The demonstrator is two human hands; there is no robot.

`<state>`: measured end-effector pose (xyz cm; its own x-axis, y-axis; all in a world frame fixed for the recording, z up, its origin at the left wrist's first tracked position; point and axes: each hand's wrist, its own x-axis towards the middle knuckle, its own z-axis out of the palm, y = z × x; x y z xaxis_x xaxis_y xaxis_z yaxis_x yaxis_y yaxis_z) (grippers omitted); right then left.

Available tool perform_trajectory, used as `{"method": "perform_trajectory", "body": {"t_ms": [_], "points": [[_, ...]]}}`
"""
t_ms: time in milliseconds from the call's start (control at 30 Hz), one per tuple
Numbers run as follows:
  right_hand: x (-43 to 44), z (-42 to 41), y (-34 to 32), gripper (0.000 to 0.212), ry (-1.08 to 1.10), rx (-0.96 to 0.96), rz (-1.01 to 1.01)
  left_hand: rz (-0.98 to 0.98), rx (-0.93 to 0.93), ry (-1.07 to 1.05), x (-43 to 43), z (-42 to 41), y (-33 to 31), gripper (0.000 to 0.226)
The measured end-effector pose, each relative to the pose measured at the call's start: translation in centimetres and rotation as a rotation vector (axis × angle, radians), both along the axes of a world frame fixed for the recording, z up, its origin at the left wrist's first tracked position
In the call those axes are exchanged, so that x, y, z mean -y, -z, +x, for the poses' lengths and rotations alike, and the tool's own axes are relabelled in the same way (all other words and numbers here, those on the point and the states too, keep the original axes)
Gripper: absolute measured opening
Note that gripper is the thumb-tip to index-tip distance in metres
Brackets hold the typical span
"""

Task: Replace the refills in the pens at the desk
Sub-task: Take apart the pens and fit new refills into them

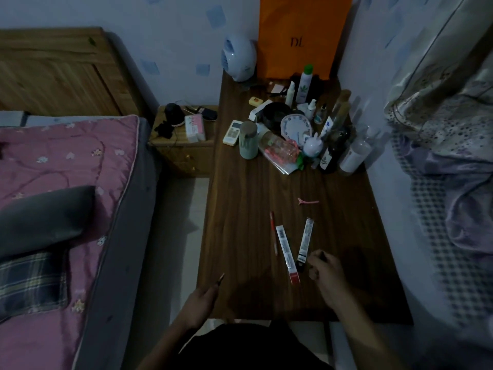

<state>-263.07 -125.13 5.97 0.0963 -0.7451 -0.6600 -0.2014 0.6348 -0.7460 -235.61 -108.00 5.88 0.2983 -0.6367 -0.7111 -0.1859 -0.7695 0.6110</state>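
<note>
A slim red-and-white pen [273,232] lies on the dark wooden desk [240,209], with a white red-ended refill packet [286,253] and a black refill packet [305,244] just right of it. The right hand [324,271] curls its fingers beside the black packet's near end; contact unclear. At the near left edge, a thin dark stick [220,279] juts from the left hand [201,299]; I cannot tell its grip

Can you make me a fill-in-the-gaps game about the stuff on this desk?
1. The tall paper bag at the back of the desk is ____.
2. The hair clip lying alone on the desk is ____.
3. ____ flat refill packs lie beside the right hand.
4. The red pen lies to the ____ of those packs.
Missing words: orange; pink; two; left.
</note>
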Motion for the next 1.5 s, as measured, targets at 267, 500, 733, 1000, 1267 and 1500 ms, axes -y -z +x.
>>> {"method": "perform_trajectory", "body": {"t_ms": [267,500,733,1000,1267,1500], "points": [[-2.9,3.1,4.6,0.033,-0.170,-0.210,0.068,0.006,0.008,-0.002,2.7,-1.2,0.9,0.043],[-2.8,5.4,7.2,0.016,-0.636,-0.522,-0.110,0.027,0.029,0.018,2.9,-2.2,1.5,0.052],[-2.7,7.1,8.8,0.025,-0.763,-0.797,-0.321,0.064,0.088,0.069,2.6,-1.9,2.6,0.054],[-3.3,7.4,8.9,0.029,-0.754,-0.874,-0.355,0.059,0.103,0.165,2.4,-2.0,3.9,0.051],[-3.6,6.5,8.0,0.022,-0.677,-0.750,-0.273,0.033,0.173,0.188,2.8,-2.0,4.8,0.057],[-3.8,7.0,5.6,0.010,-0.559,-0.488,-0.186,-0.037,0.183,0.198,3.3,-2.1,4.3,0.051]]}}
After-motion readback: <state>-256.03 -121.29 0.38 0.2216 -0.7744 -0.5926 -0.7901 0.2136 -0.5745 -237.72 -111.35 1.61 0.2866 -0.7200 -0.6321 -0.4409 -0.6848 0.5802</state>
